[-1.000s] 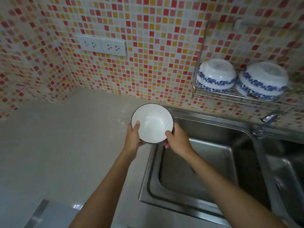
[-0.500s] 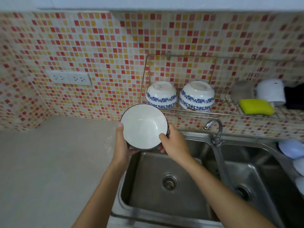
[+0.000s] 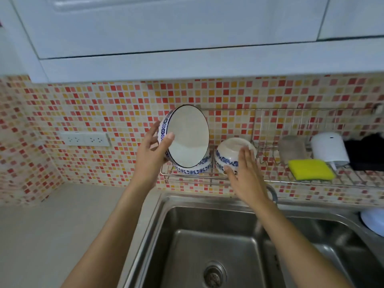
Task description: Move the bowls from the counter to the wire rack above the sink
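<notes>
Partly hiding another bowl (image 3: pixel 192 168), the tilted bowl (image 3: pixel 188 136) sits in the left hand (image 3: pixel 152 156)'s grip; right hand (image 3: pixel 245 175) spread flat.

One head-worn camera looks forward and down past both forearms, close over the sink (image 3: pixel 207 235), facing the tiled wall (image 3: pixel 104 104).

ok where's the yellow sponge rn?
In the head view the yellow sponge lies on the right part of the wire rack above the sink, in front of a grey cup and a white container.
</notes>
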The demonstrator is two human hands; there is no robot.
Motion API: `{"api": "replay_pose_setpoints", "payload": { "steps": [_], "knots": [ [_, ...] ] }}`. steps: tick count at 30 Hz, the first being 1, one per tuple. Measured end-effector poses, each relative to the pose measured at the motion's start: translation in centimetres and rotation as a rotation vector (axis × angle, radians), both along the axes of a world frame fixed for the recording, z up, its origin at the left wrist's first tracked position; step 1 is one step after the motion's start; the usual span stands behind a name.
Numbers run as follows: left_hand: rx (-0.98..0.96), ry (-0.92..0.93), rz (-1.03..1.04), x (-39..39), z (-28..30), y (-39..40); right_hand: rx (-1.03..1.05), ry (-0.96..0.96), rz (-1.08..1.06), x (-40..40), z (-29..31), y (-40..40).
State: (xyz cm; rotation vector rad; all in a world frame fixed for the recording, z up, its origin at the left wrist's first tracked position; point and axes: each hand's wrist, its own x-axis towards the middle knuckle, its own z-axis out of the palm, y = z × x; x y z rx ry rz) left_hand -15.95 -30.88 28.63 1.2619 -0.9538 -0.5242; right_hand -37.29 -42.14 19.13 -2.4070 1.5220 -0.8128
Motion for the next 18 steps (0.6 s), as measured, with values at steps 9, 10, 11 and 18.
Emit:
{"api": "replay_pose_setpoints", "payload": {
  "steps": [9, 10, 11, 18],
  "knots": [
    [0.047, -1.03, 0.149, -0.7, -0.8, -6.9, -0.007, 0.178, -0.036, -0.5, -2.0, -1.1],
    [0.069, -1.135, 0.144, -0.4, -1.6, -7.5, -0.005, 0.18, -0.031, -0.5, -2.0, -1.1],
    [0.088, -1.233, 0.141, -0.1, -2.3, -8.0, -0.005, 0.184, -0.028, -0.6, -2.1, -1.1],
    [0.178, -1.499, 0.128, 0.9, -5.2, -8.7, -0.019, 0.201, -0.047, -0.3, -2.6, -1.1]
  ]
}}
